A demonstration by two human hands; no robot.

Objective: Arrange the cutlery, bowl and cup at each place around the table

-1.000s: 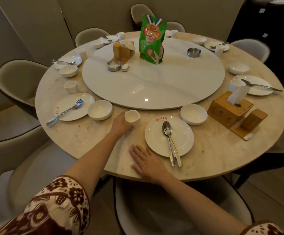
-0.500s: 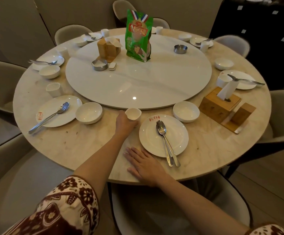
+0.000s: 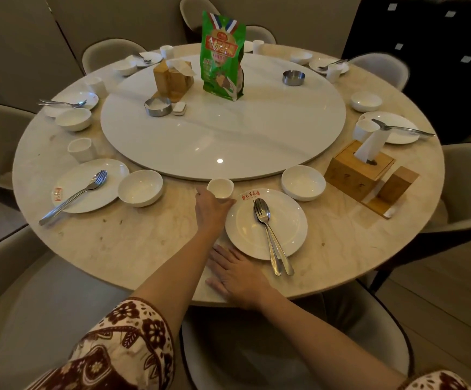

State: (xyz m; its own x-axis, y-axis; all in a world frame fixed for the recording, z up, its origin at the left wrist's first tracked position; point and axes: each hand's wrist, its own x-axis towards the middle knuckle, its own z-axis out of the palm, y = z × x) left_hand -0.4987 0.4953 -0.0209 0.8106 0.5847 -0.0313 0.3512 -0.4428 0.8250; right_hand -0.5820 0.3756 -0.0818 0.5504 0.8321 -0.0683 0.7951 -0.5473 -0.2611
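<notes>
While the left hand [image 3: 211, 207] curls around the near side of a small white ceramic cup [image 3: 220, 188], gripping it as it stands upright on the round, pale marble-patterned table [image 3: 133, 243], the right hand [image 3: 235, 274] lies flat and spread, palm down, near the table's front edge, holding nothing. The cup sits just beside the upper left rim of a glossy white round plate [image 3: 245, 229], which carries a red printed mark at its far rim. Across that plate lie a steel spoon [image 3: 265, 213] and fork [image 3: 274, 254], side by side, their handles overhanging the near rim toward the person. A shallow white bowl [image 3: 303, 182] stands just beyond the plate's upper right, close to the edge of the smooth, shiny white turntable [image 3: 228, 136] in the table's middle. To the left, another place has a plate [image 3: 74, 181] with a fork [image 3: 74, 195] laid diagonally, a rounded bowl [image 3: 140, 188] on its right and a cup [image 3: 81, 149] behind. A square wooden tissue box [image 3: 359, 170] stands at the right, and a green foil bag [image 3: 223, 56] stands upright on the turntable.
</notes>
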